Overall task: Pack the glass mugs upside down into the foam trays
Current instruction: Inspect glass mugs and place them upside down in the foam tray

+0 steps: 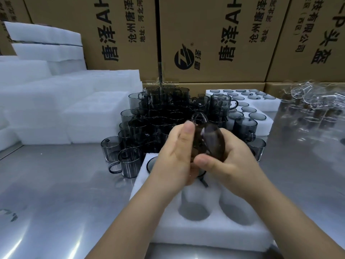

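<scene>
Both grips hold one dark mug point(207, 141) in the air, just above the near tray point(186, 238). The left grip point(175, 157) has its thumb and fingers curled round the mug's left side. The right grip point(225, 161) is curled round the right side. The mug is tipped, with its handle poking up at the back (it is blurry, so I cannot tell which end faces down).

I think this is the step of turning the mug over. Next, the mug needs to be mouth down, lined up over an empty hole and let down gently, because glass can chip.

The near tray has two empty round holes at the front. A hole at its back left shows a dark ring, maybe a mug already in. The far tray point(268, 105) looks nearly full of mugs with their bottoms up, and a few more stand on top of it. Between the trays, a big heap of dark mugs point(158, 116) sits on the surface point(56, 184), waiting to be packed.
</scene>
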